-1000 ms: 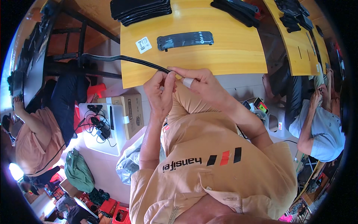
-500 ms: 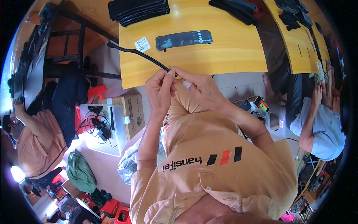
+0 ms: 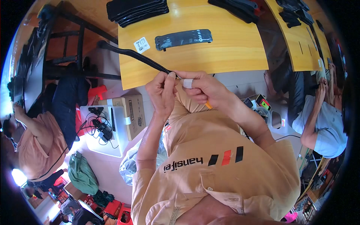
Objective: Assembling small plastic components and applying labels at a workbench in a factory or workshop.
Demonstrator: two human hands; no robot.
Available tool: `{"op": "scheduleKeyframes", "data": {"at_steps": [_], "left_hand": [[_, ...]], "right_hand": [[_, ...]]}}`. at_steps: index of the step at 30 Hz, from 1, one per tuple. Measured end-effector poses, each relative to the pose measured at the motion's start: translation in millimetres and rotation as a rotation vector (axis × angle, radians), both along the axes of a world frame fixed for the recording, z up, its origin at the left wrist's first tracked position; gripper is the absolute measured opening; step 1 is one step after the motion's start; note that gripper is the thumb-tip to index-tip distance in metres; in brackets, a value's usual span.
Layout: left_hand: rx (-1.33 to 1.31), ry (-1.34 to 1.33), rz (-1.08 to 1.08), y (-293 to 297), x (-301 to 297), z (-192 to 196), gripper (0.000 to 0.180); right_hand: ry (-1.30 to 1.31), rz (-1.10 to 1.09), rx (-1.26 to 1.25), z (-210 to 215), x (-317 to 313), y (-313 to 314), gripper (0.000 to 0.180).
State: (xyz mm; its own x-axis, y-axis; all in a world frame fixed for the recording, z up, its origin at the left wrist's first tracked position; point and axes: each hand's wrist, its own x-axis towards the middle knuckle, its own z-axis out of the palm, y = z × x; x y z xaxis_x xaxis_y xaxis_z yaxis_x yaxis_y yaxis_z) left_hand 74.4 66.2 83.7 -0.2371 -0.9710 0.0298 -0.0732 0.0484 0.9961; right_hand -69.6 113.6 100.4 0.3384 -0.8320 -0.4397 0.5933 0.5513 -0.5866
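Head view: the yellow surface (image 3: 228,48) lies ahead of the fingers (image 3: 171,75); the tan shirt (image 3: 240,180) behind them bears dark lettering and black-and-red blocks. Beyond them rests a black panel (image 3: 174,39) with pale print. The left hand (image 3: 161,95) pinches a black strip (image 3: 127,51) reaching forward-left, broader-looking than half a second ago. A white label (image 3: 142,45), forward-left, is unreadable. The right hand (image 3: 210,88) curls shut, its orange end (image 3: 208,105) newly visible below, suggesting a held tool.

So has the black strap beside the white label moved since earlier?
No. Judged against the yellow table and white label, the black strap hasn't shifted.
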Motion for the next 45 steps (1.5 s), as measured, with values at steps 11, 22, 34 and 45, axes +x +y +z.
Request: {"op": "scheduleKeyframes", "data": {"at_steps": [11, 22, 34, 45], "left_hand": [[0.143, 0.117, 0.026, -2, 3, 12, 0.029], [0.194, 0.083, -0.010, -1, 13, 23, 0.027], [0.400, 0.213, -0.501, 10, 29, 41, 0.023], [0.488, 0.312, -0.474, 14, 21, 43, 0.028]], "right_hand": [[-0.182, 0.028, 0.026, -2, 3, -2, 0.050], [0.656, -0.130, -0.623, -14, -1, -10, 0.012], [0.247, 0.243, -0.550, 20, -5, 7, 0.008], [-0.107, 0.085, -0.265, 8, -3, 10, 0.022]]}}
